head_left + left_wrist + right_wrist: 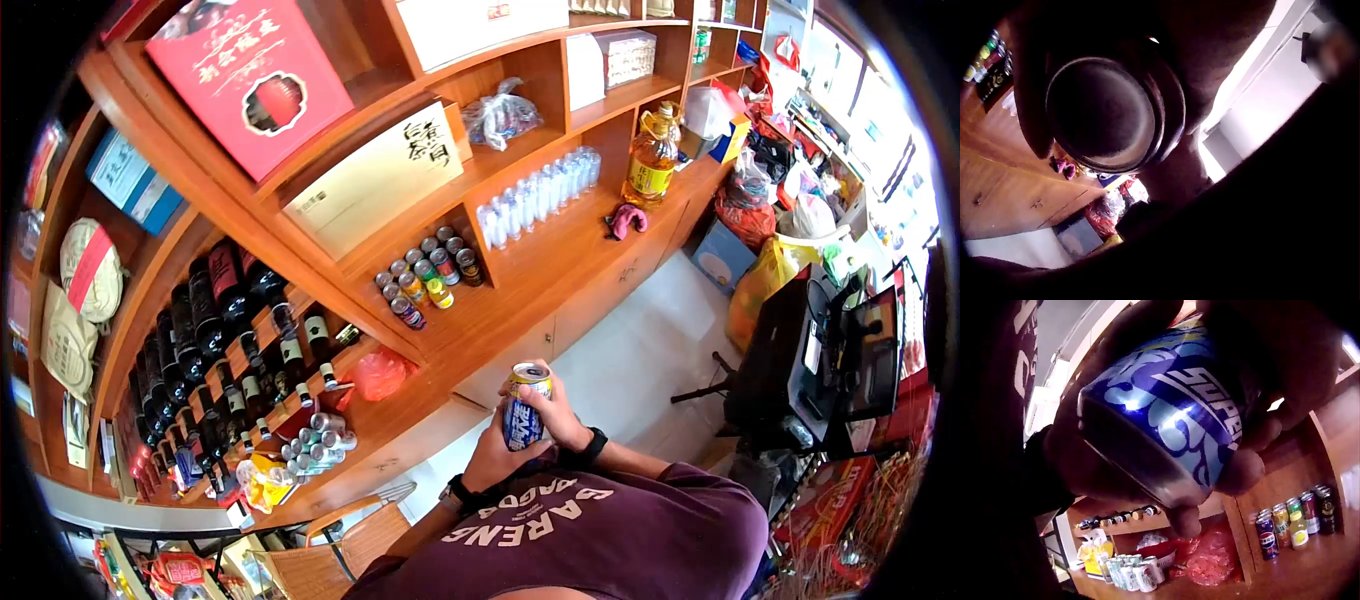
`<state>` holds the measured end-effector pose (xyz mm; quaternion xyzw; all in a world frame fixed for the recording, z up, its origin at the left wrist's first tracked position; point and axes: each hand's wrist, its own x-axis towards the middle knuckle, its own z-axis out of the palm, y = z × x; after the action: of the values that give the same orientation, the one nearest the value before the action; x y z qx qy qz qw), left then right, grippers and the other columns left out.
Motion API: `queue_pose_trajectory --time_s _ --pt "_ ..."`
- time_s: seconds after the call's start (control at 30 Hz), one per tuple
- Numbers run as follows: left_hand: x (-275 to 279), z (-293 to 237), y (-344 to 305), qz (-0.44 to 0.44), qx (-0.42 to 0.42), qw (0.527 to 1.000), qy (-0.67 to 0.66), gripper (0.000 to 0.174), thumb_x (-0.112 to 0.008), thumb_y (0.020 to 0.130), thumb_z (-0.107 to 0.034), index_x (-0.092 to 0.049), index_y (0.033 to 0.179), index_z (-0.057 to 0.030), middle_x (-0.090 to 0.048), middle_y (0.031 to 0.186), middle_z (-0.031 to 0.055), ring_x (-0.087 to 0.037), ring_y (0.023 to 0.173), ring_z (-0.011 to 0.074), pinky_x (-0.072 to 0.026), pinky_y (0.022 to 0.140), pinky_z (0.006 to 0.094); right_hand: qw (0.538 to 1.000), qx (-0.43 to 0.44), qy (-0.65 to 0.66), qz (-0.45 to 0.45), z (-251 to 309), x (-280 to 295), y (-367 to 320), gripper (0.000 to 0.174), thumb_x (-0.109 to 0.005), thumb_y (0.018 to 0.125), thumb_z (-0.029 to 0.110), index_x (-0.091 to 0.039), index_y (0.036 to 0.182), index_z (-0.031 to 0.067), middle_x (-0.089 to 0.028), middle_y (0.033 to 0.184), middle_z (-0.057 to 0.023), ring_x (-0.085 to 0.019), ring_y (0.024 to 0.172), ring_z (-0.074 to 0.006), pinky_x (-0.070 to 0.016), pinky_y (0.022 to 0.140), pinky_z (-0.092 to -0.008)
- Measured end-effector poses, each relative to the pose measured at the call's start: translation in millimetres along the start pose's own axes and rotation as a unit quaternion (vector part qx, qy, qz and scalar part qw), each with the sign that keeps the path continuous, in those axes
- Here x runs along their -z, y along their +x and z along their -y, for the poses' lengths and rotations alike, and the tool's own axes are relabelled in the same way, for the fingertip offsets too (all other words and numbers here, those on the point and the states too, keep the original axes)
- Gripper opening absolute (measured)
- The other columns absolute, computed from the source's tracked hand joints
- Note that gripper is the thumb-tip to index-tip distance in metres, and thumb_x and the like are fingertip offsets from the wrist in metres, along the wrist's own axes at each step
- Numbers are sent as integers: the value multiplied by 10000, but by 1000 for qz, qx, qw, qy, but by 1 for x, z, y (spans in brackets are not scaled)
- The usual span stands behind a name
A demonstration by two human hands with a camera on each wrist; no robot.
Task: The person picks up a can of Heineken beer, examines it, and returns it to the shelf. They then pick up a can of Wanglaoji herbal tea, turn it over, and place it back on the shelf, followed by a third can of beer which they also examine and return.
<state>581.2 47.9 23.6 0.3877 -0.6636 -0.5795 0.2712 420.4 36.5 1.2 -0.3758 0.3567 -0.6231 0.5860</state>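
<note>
A blue and yellow drink can [522, 425] is held in front of the chest, its top facing up. My left hand [490, 455] grips it low on the near left side. Around its upper right side curls my right hand [566, 418], the thumb lying near the rim. In the left wrist view the can's round bottom [1100, 112] shows dark, with shadowed fingers on both sides. The right wrist view has the can's blue side [1166, 419] with white "SUPER" lettering, and fingers wrapped about it.
Ahead runs a wooden shelf unit with a counter [540, 290]. On it stand several drink cans [430, 270], clear bottles [540, 200], an oil jug [652, 160] and a red plastic bag [380, 375]. Wine bottles [210, 300] fill the left rack. A wooden chair [370, 545] is at lower left.
</note>
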Motion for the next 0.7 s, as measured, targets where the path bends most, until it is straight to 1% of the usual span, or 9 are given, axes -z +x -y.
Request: queue_pose_trajectory --time_s 0.07,0.13,0.33,0.37,0.4,0.47,0.6,0.63,0.7 --pt "-12 2 13 1 -12 1000 20 948 -867 787 -366 -348 1457 59 -616 1252 180 -629 1131 242 -510 970 364 1000 1 -11 -6 9 15 1 443 -703 961 323 -480 1209 32 -680 1053 -145 -661 969 -211 -544 880 -351" --pt "-26 -1 27 2 -4 1000 21 964 -868 786 -378 -340 1455 73 -602 1278 187 -617 1158 242 -496 992 368 999 8 42 -21 21 26 4 315 -698 963 178 -535 1194 39 -669 1023 -72 -655 912 -143 -543 826 -303" --pt "-67 -8 56 36 -4 999 -5 998 -869 787 -383 -308 1467 86 -575 1313 185 -600 1185 228 -488 998 343 998 -3 49 -34 44 74 -1 358 -710 954 165 -502 1214 32 -679 1015 -99 -665 918 -175 -553 837 -325" --pt "-73 -5 61 37 -25 999 -9 892 -878 786 -296 -361 1438 27 -560 1286 150 -575 1176 225 -475 1012 368 998 2 43 -39 47 82 -4 357 -701 959 156 -501 1225 27 -671 1036 -100 -660 934 -175 -551 843 -326" --pt "-78 -9 65 41 -24 999 -12 892 -878 786 -296 -361 1438 27 -560 1286 150 -575 1176 225 -475 1012 368 998 2 41 -44 51 88 -7 357 -701 959 156 -501 1225 27 -671 1036 -100 -660 934 -175 -551 843 -326" --pt "-84 -17 75 79 -6 997 5 883 -877 787 -296 -367 1433 23 -559 1272 139 -571 1171 221 -472 1015 364 998 17 -4 -59 60 98 -12 516 -710 939 324 -465 1283 28 -676 1077 -165 -670 999 -238 -551 891 -376" --pt "-96 -14 87 135 2 991 12 951 -880 777 -314 -333 1471 39 -551 1328 165 -564 1209 223 -464 1031 357 993 36 12 -111 54 118 -25 509 -706 931 318 -471 1275 27 -678 1080 -166 -670 989 -233 -551 881 -367" --pt "-98 -10 90 120 -73 987 78 986 -858 785 -397 -314 1477 48 -663 1189 219 -695 1067 299 -541 914 380 991 39 0 -127 53 121 -28 497 -700 932 312 -474 1271 28 -679 1074 -164 -669 985 -230 -550 876 -362" --pt "-101 -7 94 148 -65 984 80 988 -857 784 -402 -316 1476 49 -660 1196 224 -693 1071 304 -540 917 382 988 39 17 -150 62 119 -34 483 -694 936 309 -477 1264 28 -683 1054 -157 -668 968 -218 -547 872 -349"
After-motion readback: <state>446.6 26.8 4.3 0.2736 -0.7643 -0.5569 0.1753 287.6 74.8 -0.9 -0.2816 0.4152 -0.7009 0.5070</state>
